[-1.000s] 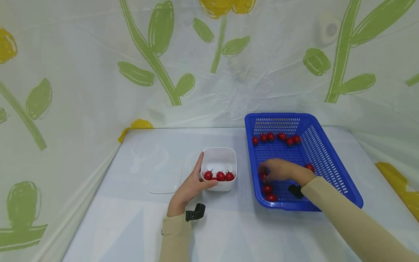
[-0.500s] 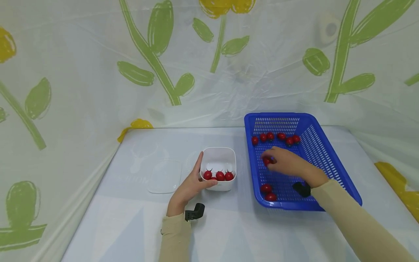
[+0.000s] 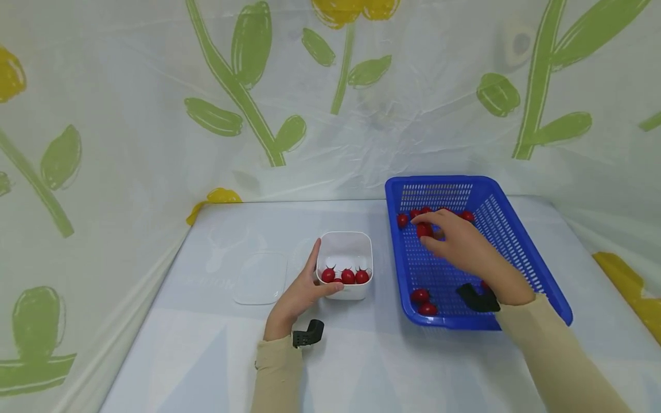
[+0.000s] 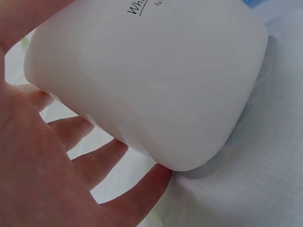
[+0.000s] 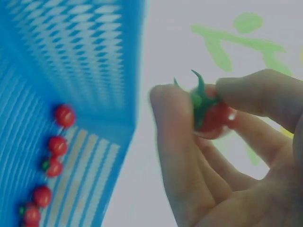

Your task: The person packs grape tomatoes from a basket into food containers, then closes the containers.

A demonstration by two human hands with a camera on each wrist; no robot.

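Observation:
My left hand holds a small white plastic box at its left front corner, thumb along the front rim and fingers round the left side. In the left wrist view, the fingertips touch the smooth wall of the box. Several cherry tomatoes lie inside it. Above the blue basket, my right hand pinches a cherry tomato between thumb and fingers. The right wrist view shows this tomato with its green calyx. More tomatoes lie in the basket, some partly hidden by the right hand.
A clear flat lid lies on the white table, left of the box. Behind the table hangs a curtain printed with plants. The basket's raised wall stands between the box and the basket's tomatoes.
My right hand has picked up a tomato from the basket's left side and moved it up and toward the back of the basket. The left hand and the box have stayed put.

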